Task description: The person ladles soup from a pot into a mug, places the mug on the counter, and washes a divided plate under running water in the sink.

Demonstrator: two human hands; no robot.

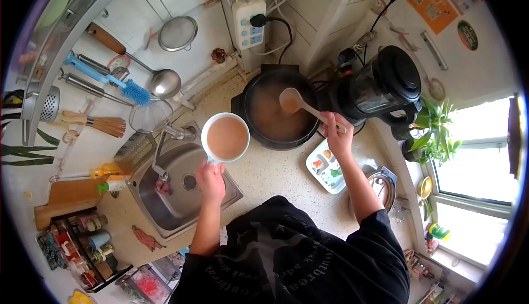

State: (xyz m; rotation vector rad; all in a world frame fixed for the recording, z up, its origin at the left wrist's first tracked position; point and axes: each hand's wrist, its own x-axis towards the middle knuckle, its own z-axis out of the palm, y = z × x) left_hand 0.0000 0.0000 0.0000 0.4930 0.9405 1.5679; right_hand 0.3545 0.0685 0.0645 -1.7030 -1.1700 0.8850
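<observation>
My left hand (210, 181) is closed round the handle of a white cup (225, 137), which is nearly full of a brownish-pink liquid and is held up by the sink's right edge. My right hand (336, 130) grips the handle of a pale ladle (291, 100). The ladle's bowl, with some of the same brownish liquid in it, hangs over a black electric pot (251, 130). Steam blurs the brownish contents of the pot.
A steel sink (171, 216) lies to the left. A blender (374, 83) stands right of the pot, and a divided plate (310, 163) sits below it. A power strip (249, 24) with a plugged cord is behind. Utensils such as a steel ladle (165, 83) hang on the left wall.
</observation>
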